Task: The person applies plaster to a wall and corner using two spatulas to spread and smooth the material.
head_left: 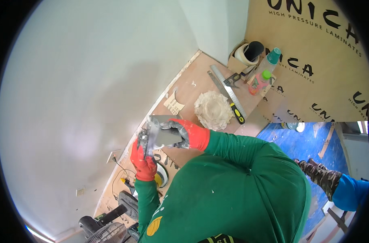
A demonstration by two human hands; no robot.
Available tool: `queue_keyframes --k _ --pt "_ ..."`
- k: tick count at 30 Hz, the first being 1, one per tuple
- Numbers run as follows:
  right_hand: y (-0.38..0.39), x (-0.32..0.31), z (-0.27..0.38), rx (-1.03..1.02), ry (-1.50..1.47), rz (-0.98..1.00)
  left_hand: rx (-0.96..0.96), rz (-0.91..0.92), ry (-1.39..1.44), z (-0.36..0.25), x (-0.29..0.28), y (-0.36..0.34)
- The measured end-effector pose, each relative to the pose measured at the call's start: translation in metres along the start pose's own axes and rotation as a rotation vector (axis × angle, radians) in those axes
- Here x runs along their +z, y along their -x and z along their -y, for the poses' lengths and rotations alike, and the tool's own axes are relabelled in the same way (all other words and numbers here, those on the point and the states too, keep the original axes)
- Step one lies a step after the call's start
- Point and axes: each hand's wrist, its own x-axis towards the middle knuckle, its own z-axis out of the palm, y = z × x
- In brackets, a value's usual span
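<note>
Both my hands wear red work gloves with dark grey palms and fingers smeared with white. My right hand [188,133] is closed on a flat grey filler blade [167,137]. My left hand [144,158] grips a second thin, pale blade [153,131], stood up against the left edge of the first. The two blades meet or overlap there; their exact contact is hard to see. Just beyond my right hand, a heap of whitish filler [212,110] in a crumpled round shape rests on the board surface [198,77]. A torn piece of brown paper [174,104] lies left of it.
Past the filler lie a handsaw [238,113] with a yellow-black handle, a metal ruler [229,90] and a hammer-like tool [232,80]. Bottles [258,83] and tape rolls [245,54] stand behind. Pale wall [79,81] runs along the left. Lower left: a fan [107,233]. At right, another person's legs [324,178].
</note>
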Motion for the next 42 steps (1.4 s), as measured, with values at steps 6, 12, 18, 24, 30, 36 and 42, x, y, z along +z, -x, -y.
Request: queue_keyframes --k 6,12,18,24,30,36,42 --pt "-0.055 -0.121 0.024 -0.460 0.790 -0.281 -0.294 0.410 0.026 -0.015 -0.014 -0.001" --pt "-0.164 -0.219 0.026 -0.042 1.133 -0.798 -0.422 0.263 0.031 -0.011 -0.005 0.023" --pt "-0.208 -0.175 -0.012 -0.085 1.446 -0.826 -0.480 0.245 0.109 -0.007 0.001 0.027" --pt "-0.180 -0.209 0.001 -0.039 1.367 -0.809 -0.548 0.259 0.191 -0.003 0.006 0.030" --pt "-0.207 -0.235 -0.004 -0.118 1.408 -0.834 -0.655 0.231 0.247 0.002 0.007 0.033" --pt "-0.205 -0.210 -0.024 -0.108 1.381 -0.832 -0.694 0.235 0.267 0.002 0.004 0.049" --pt "-0.202 -0.071 -0.051 -0.100 1.116 -0.744 -0.747 0.132 0.455 -0.007 0.005 0.025"
